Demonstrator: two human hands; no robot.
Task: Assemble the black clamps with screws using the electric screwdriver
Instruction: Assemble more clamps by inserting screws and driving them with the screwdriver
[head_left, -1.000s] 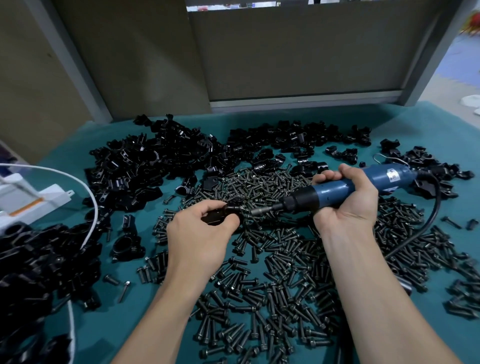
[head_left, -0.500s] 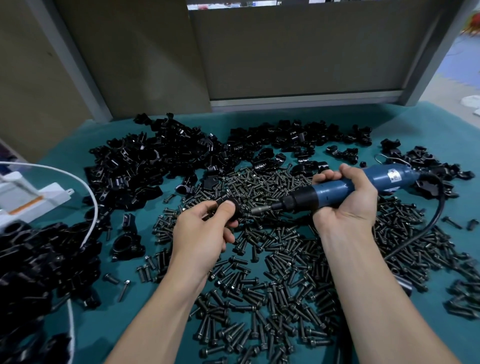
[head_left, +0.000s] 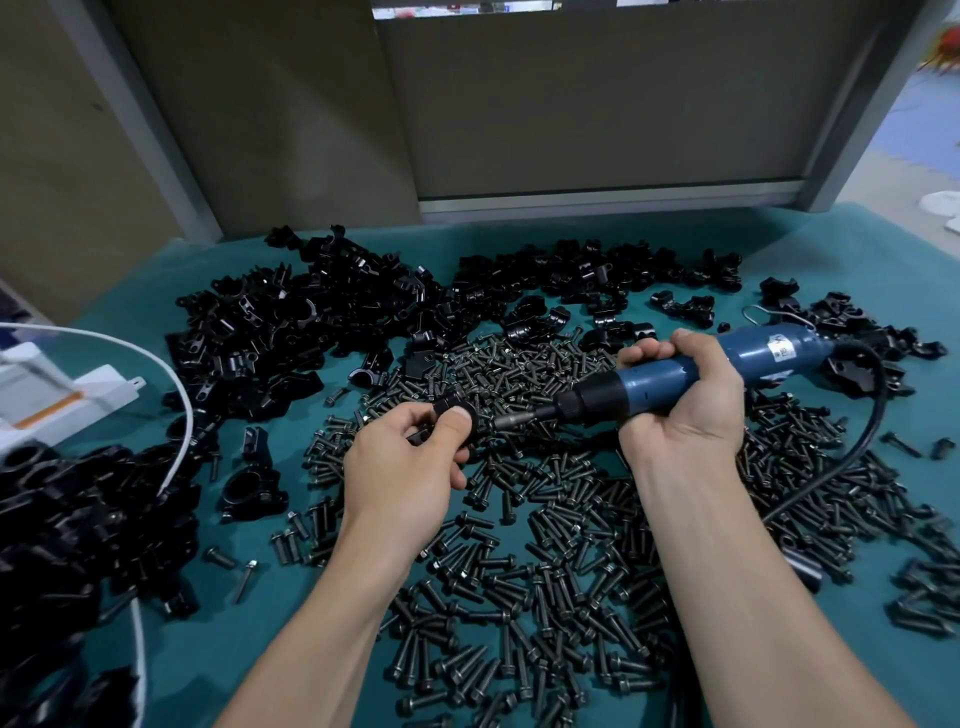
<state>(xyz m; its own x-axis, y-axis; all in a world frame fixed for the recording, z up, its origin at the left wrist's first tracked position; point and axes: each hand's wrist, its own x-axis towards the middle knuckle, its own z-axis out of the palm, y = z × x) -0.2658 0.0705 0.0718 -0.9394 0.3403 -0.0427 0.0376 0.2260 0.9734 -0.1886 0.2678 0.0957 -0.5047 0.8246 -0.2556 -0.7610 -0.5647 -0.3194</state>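
1. Head view: a teal surface (head_left: 857, 249) carries a broad screw pile (head_left: 545, 545); heaps of black clamps (head_left: 291, 332) lie behind and left of it.
2. Over the pile's far middle, the right hand (head_left: 685, 410) wraps around the blue electric screwdriver (head_left: 654, 382), its long axis roughly level and pointing left.
3. Leftward along that axis, the left hand (head_left: 400, 467) pinches one clamp (head_left: 449, 402) at the bit tip (head_left: 519, 420); whether they touch, I cannot tell.
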